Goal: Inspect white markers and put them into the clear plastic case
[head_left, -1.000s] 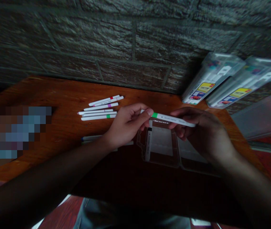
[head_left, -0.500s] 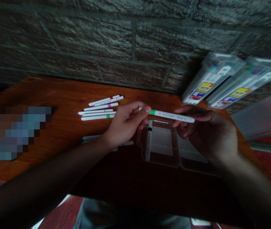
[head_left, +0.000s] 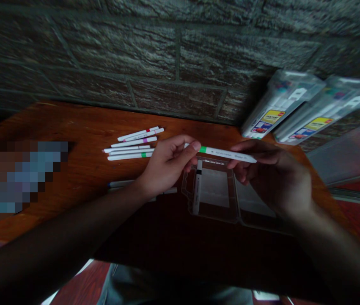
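Both hands hold one white marker with a green band [head_left: 227, 154] level above an open clear plastic case [head_left: 218, 192]. My left hand [head_left: 169, 165] pinches the marker's left end between thumb and forefinger. My right hand [head_left: 275, 178] has its fingers curled around the right end. A white marker with a black band [head_left: 197, 186] lies inside the case, just below the held one.
Several white markers with coloured bands [head_left: 133, 144] lie in a row on the wooden table [head_left: 81, 127], left of my left hand. More markers [head_left: 119, 184] lie under my left wrist. Two closed marker packs [head_left: 281, 106] [head_left: 328, 112] lean against the stone wall at right.
The held marker rose slightly and levelled out during the first half second, with both hands shifting a little. Since then it has barely moved.
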The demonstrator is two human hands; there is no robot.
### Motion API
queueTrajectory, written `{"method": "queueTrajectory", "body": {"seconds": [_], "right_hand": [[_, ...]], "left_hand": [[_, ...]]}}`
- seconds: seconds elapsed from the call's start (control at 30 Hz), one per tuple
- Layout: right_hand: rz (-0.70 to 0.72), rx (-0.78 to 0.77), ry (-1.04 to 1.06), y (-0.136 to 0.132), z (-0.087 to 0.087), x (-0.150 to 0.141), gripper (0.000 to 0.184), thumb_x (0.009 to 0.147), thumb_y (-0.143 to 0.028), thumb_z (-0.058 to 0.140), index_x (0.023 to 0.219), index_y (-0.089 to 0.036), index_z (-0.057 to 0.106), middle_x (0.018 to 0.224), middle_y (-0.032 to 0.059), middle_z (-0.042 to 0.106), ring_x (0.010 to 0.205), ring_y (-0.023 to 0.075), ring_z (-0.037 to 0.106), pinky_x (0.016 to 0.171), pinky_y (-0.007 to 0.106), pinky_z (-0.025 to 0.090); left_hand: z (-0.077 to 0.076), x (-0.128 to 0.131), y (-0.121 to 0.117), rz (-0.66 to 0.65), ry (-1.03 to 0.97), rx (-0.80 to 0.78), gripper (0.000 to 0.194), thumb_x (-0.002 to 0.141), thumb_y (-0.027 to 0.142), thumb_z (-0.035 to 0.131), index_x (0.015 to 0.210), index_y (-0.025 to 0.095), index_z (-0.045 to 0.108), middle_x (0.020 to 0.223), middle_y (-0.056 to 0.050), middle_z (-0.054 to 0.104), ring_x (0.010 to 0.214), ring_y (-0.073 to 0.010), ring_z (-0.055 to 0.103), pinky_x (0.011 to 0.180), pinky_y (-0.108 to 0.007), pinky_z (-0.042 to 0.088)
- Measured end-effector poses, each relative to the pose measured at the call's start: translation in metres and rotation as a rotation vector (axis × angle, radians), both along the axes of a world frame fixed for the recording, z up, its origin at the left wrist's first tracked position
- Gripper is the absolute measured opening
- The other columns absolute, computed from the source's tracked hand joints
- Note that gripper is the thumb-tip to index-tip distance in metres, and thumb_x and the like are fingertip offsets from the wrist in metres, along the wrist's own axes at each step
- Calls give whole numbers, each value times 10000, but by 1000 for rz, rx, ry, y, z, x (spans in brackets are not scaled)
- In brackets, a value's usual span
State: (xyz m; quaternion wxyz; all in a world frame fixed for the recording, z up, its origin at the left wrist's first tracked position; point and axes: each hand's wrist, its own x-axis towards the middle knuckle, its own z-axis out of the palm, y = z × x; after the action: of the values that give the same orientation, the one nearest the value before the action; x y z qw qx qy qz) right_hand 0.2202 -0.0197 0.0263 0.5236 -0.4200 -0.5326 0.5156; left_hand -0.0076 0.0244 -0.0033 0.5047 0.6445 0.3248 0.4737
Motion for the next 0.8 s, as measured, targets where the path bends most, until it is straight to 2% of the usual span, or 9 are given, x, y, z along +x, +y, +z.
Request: {"method": "queueTrajectory", "body": {"seconds": [0.1,0.2,0.27,0.4,0.6,0.8], "right_hand": [[-90,216,-259,-4,-7,1,161,945,-250,697,1055,-234,814,831,39,810,553,150,616,507,288,506],[-143,518,-626,-9,-12,2,237,935,-221,759,1162,-263,814,980,45,831,764,200,745,654,324,577],[-131,641,-768,-11,-13,3,300,937,-205,763,1219,-299,805,1011,33,837,806,218,769,693,342,590],[-152,669,-813,-13,-13,3,311,955,-234,761,1240,-351,798,989,11,847,736,222,770,641,355,596],[-179,693,-803,-13,-13,3,277,952,-231,780,1192,-367,807,1001,7,855,795,242,796,670,376,619],[-144,707,-771,-11,-11,2,300,946,-196,785,1215,-328,795,1039,11,849,850,217,794,712,349,618]], "left_hand": [[1,0,-1,6,5,3,226,1018,356,665,883,175,675,696,11,652,556,-80,570,524,-200,464],[2,0,-2,-7,20,9,279,1020,384,667,836,174,663,692,9,646,563,-79,567,535,-200,461],[3,0,-3,-17,24,19,307,1022,402,665,818,173,662,689,5,647,565,-81,563,537,-204,454],[4,1,-4,-12,30,37,331,1020,418,665,792,178,662,676,0,655,563,-90,565,527,-209,447],[5,1,-5,8,31,59,346,1021,425,663,778,179,650,665,3,651,552,-86,559,519,-201,445],[5,1,-6,15,-30,68,249,983,406,720,935,162,718,705,-2,687,536,-87,574,501,-204,453]]}}
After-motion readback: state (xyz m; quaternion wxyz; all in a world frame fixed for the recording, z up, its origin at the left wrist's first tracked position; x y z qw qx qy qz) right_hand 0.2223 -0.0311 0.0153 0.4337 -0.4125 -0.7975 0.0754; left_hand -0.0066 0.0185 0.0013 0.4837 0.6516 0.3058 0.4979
